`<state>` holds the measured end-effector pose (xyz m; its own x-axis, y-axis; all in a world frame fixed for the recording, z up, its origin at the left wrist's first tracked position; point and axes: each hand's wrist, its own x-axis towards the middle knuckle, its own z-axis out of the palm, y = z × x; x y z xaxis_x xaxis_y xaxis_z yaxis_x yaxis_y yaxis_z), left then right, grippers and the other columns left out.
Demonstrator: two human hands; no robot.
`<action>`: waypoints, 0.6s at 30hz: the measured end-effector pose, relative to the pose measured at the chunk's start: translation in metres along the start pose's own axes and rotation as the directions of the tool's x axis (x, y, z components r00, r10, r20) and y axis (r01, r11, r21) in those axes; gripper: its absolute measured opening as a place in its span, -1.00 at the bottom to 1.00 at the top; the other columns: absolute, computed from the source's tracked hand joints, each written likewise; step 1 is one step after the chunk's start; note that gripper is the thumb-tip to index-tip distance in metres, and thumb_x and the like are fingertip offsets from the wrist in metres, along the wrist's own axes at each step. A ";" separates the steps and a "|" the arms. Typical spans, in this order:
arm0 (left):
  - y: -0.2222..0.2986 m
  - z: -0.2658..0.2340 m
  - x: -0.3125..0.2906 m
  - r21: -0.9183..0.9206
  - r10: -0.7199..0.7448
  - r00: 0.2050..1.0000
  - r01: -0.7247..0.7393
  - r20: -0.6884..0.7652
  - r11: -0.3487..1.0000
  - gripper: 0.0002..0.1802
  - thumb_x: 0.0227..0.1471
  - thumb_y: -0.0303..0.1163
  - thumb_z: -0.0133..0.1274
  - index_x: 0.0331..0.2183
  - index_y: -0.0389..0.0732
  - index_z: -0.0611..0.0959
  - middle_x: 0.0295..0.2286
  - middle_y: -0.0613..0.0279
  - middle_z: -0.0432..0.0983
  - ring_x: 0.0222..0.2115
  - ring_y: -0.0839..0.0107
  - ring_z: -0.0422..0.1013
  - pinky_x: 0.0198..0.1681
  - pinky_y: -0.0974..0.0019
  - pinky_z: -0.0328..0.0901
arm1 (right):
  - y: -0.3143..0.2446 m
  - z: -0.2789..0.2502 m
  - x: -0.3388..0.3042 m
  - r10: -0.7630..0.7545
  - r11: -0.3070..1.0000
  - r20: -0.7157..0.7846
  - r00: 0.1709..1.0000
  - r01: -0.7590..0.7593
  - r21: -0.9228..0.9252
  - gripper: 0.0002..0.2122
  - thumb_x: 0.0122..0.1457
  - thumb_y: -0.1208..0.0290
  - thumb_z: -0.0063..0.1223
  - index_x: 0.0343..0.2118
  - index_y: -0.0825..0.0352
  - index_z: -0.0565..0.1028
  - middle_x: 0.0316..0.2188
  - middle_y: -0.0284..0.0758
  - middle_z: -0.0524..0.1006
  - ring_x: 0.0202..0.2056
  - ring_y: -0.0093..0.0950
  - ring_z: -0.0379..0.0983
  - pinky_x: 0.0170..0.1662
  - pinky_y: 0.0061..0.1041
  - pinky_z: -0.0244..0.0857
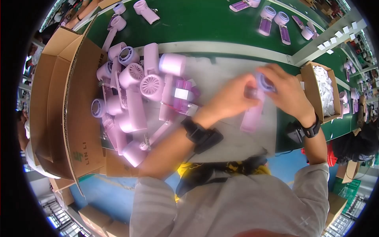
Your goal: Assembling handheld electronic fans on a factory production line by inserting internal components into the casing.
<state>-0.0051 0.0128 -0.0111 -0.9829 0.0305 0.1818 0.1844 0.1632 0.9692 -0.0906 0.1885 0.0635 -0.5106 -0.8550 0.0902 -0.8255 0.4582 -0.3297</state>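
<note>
Between my two hands is a pink handheld fan [252, 116], its round head up and its handle pointing down toward me, blurred by motion. My left hand [231, 96] grips the fan's head from the left, fingers and thumb closed on it. From the right, my right hand [290, 93] curls its fingers over the lilac ring [265, 82] on the head. Left of my left hand lies a heap of similar pink fans [136, 104], some showing slotted round grilles. At the heap's right edge sit purple parts with a white label [181, 94].
A grey-white mat [217, 140] covers the bench under my hands. A large open cardboard box [85, 102] stands at the left. Right of my hands is a small carton [308, 85] of white pieces. Beyond a pale rail [221, 48], more fans [265, 25] lie on the green surface.
</note>
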 end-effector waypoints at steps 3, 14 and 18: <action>0.004 -0.004 0.005 0.103 -0.054 0.997 0.059 -0.046 0.993 -0.65 -0.12 -0.45 0.24 -0.28 -0.32 0.48 -0.37 0.16 0.53 -0.42 0.40 0.50 -0.30 0.31 0.39 | 0.003 0.008 0.012 -0.035 0.998 -0.071 0.997 0.031 -0.055 -0.49 -0.09 0.64 0.16 0.02 0.29 0.41 -0.07 -0.17 0.44 -0.16 -0.19 0.48 -0.13 -0.32 0.38; -0.013 0.003 0.010 0.220 0.095 0.994 -0.081 -0.056 0.972 -0.64 -0.10 -0.54 0.16 -0.19 -0.33 0.51 -0.35 0.09 0.55 -0.41 0.29 0.52 -0.30 0.27 0.41 | -0.085 0.016 0.070 -0.415 0.888 0.084 0.906 0.384 0.254 -0.74 0.03 0.49 0.13 -0.17 0.32 0.51 -0.27 -0.18 0.50 -0.17 -0.16 0.45 -0.13 -0.29 0.35; -0.020 0.007 0.011 0.222 0.192 0.977 -0.167 -0.093 0.961 -0.66 -0.10 -0.54 0.15 -0.19 -0.33 0.52 -0.35 0.08 0.55 -0.41 0.29 0.52 -0.30 0.27 0.41 | -0.100 0.033 0.093 -0.396 0.918 0.368 0.842 0.347 0.194 -0.82 0.08 0.41 0.11 -0.26 0.33 0.53 -0.36 -0.19 0.50 -0.20 -0.17 0.44 -0.13 -0.28 0.33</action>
<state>-0.0200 0.0164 -0.0293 -0.9250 -0.0308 0.3788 0.3414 0.3705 0.8638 -0.0472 0.0552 0.0741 -0.0147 -0.9901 -0.1393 -0.8881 0.0769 -0.4532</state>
